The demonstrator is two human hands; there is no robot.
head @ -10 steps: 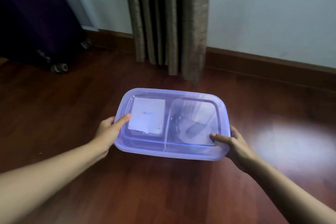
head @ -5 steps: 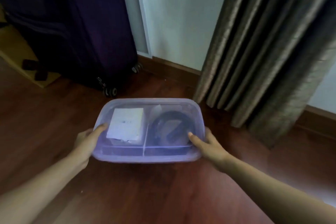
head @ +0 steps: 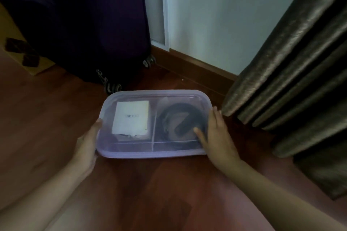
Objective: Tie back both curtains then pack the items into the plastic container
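Lilac translucent plastic container (head: 150, 153), rectangular, lidded, two compartments. Position: low over the red-brown wooden floor (head: 150, 189); whether it rests there or hangs just clear, I cannot tell.

Contents: flat white rectangular packet (head: 131, 117) in the container's left compartment, dark coiled cable (head: 180, 118) in its right. With both items inside and the lid on, packing looks finished.

Hold: one hand at each short end, probably to keep the container level.
- Left hand (head: 86, 144): at the left end, thumb laid on the lid's rim. Its fingers pass out of sight under the container, so their state cannot be told.
- Right hand (head: 217, 137): at the right end, fingers (head: 216, 116) straight and pressed together along the wall, thumb lying flat across the lid.

The container sits between the two hands, touching both.

Surroundings: grey-brown pleated curtain (head: 291, 71) just right of the container; dark purple wheeled suitcase (head: 84, 24) behind it.
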